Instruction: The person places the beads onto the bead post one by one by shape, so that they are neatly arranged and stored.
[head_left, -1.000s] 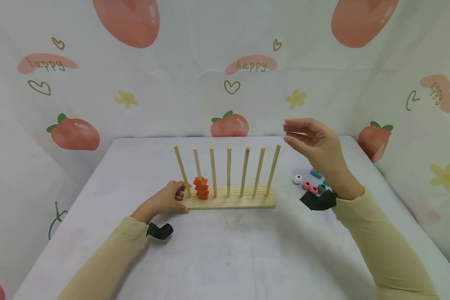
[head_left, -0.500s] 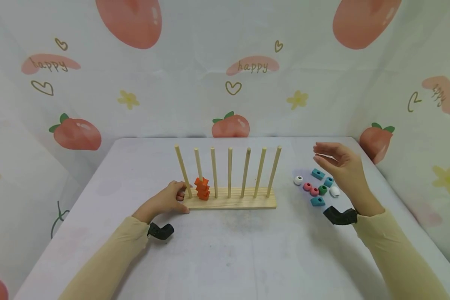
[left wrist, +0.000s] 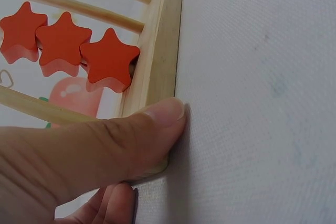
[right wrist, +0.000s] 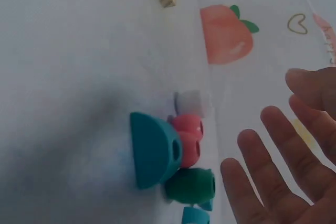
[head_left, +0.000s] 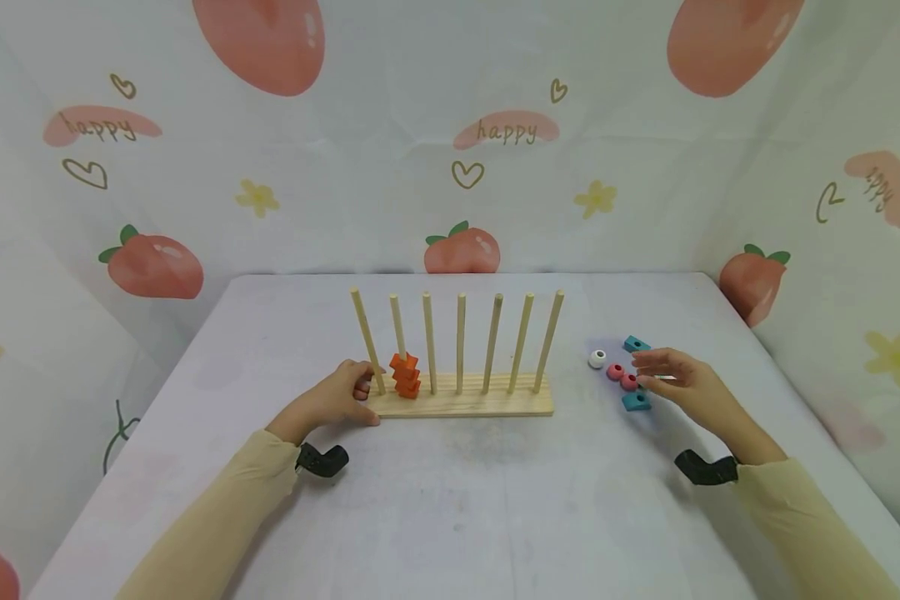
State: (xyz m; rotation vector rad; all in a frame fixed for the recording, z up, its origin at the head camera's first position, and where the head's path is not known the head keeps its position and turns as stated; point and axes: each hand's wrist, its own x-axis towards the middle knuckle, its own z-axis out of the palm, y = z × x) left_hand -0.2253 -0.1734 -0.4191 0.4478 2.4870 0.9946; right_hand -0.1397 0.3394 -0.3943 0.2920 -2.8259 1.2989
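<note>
A wooden peg rack [head_left: 487, 406] with a row of upright pegs stands mid-table. Several red-orange star beads [left wrist: 63, 43] are stacked on its second peg from the left. My left hand [head_left: 335, 396] grips the rack's left end, thumb against the front edge and fingers curled behind. At the right, my right hand [head_left: 686, 392] hovers over loose beads with its fingers apart, holding nothing. Near it lie a white bead [head_left: 597, 359], two pink beads [head_left: 615, 372], a half-round blue bead [right wrist: 151, 151] and a green bead [right wrist: 190, 186]. The hand hides some beads in the head view.
Another blue bead [head_left: 636, 343] lies behind the right hand's fingers. The white table [head_left: 450, 517] ends at a printed cloth backdrop [head_left: 390, 225]. Black wrist mounts [head_left: 322, 460] sit on both forearms.
My right hand has moved right and down, from above the right side of the rack to the loose beads. My left hand stays on the rack's end.
</note>
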